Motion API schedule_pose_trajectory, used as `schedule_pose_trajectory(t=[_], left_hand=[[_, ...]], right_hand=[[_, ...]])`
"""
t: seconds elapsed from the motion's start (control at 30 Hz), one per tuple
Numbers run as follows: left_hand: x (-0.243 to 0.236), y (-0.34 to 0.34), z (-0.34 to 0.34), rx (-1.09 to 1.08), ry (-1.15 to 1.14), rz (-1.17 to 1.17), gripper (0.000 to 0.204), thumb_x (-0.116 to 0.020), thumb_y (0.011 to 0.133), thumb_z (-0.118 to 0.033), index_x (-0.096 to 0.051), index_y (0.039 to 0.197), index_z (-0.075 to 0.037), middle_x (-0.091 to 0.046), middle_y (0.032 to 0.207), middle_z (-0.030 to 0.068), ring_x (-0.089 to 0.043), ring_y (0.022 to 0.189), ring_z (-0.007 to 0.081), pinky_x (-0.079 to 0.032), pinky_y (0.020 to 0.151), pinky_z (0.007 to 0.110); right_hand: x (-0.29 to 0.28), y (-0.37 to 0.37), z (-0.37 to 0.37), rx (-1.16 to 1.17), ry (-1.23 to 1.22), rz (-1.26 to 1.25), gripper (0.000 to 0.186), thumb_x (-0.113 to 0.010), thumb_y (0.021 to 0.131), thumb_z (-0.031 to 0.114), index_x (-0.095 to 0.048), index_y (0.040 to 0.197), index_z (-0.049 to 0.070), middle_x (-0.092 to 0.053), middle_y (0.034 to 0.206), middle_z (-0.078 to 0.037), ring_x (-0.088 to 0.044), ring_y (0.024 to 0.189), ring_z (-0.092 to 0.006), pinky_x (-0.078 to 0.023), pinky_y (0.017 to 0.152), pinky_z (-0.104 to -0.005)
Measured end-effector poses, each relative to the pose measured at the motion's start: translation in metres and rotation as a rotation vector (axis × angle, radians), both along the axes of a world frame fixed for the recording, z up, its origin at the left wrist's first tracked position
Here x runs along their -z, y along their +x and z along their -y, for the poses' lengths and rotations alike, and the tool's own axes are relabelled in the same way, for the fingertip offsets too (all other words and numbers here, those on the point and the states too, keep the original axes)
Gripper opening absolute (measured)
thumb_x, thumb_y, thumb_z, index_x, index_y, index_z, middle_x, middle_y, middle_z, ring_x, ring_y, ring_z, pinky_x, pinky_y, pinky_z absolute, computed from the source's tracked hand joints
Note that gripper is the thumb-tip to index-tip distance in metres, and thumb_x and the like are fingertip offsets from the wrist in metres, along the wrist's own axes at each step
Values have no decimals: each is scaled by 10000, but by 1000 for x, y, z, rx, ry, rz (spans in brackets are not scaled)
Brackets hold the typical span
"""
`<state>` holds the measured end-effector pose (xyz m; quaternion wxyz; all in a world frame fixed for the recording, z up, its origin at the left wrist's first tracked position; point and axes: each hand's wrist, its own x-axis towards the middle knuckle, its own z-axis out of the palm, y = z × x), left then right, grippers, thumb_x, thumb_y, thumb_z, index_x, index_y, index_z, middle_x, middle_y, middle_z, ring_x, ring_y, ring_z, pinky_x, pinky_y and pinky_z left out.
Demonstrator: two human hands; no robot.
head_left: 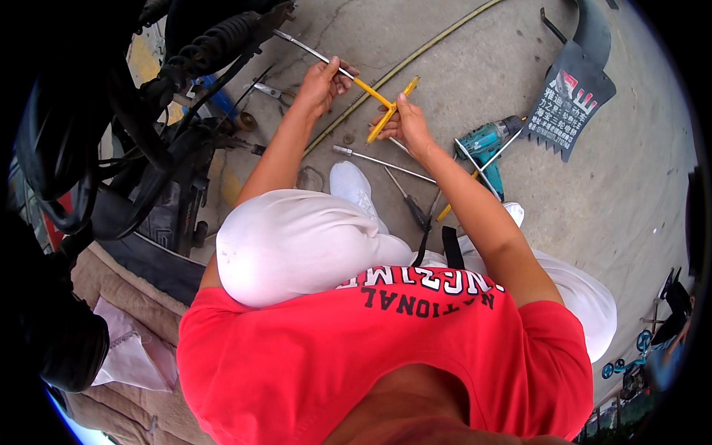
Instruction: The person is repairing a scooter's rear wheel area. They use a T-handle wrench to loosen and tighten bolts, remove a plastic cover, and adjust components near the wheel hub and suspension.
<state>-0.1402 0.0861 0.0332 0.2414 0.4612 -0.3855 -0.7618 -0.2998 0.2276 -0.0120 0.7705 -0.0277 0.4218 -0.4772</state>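
Observation:
In front of me I hold a T-handle socket wrench (384,104) with a yellow crossbar handle and a long silver shaft. My left hand (322,89) is closed round the shaft, its thumb and fingers pinching it partway along. The shaft's far end points up and left toward the dark vehicle parts. My right hand (406,124) grips the yellow crossbar near its junction with the shaft. Below the hands, a silver socket shaft (382,163) lies on the concrete, beside a dark-handled screwdriver (409,202).
At the left stands a vehicle with a coil-spring shock absorber (211,46). A teal cordless drill (482,148) and a black mudguard flap (567,104) lie right. Scissors (271,92) are near the vehicle, and a yellowish hose (419,52) curves across the concrete.

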Motion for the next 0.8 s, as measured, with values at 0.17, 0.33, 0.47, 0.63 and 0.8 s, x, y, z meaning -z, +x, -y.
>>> schedule_pose_trajectory(t=[0.17, 0.33, 0.47, 0.63, 0.8], left_hand=[[4, 1, 6, -4, 0, 20, 292, -416, 950, -253, -531, 894, 10, -624, 845, 141, -545, 618, 119, -426, 527, 238], [8, 4, 5, 0, -15, 19, 308, -423, 948, -266, -537, 892, 15, -623, 846, 142, -546, 626, 119, -427, 525, 234], [6, 3, 4, 3, -39, 18, 318, -430, 945, -271, -535, 896, 25, -623, 848, 142, -547, 629, 117, -426, 525, 231], [0, -2, 8, -10, -20, 15, 333, -423, 947, -279, -536, 891, 30, -624, 853, 141, -547, 630, 115, -426, 527, 236], [9, 1, 10, -8, -47, 22, 323, -429, 944, -277, -538, 898, 23, -624, 871, 149, -549, 631, 116, -428, 534, 236]], right_hand=[[29, 6, 2, -11, 89, -182, 456, -365, 945, 374, -485, 1084, -44, -620, 838, -142, -629, 736, -264, -534, 586, -338], [25, 4, -1, -47, -85, -543, 474, -353, 948, 382, -477, 1099, -51, -609, 856, -154, -626, 744, -240, -539, 628, -323], [13, 1, -3, 6, -195, -351, 491, -356, 947, 391, -481, 1095, -60, -613, 909, -178, -633, 803, -262, -529, 697, -343], [39, -4, 3, 91, 41, 142, 492, -345, 943, 391, -468, 1127, -48, -615, 862, -176, -630, 788, -312, -519, 683, -371], [33, -19, 5, -69, -124, -1000, 411, -488, 896, 317, -482, 1108, -35, -603, 846, -192, -619, 831, -334, -496, 742, -423]])
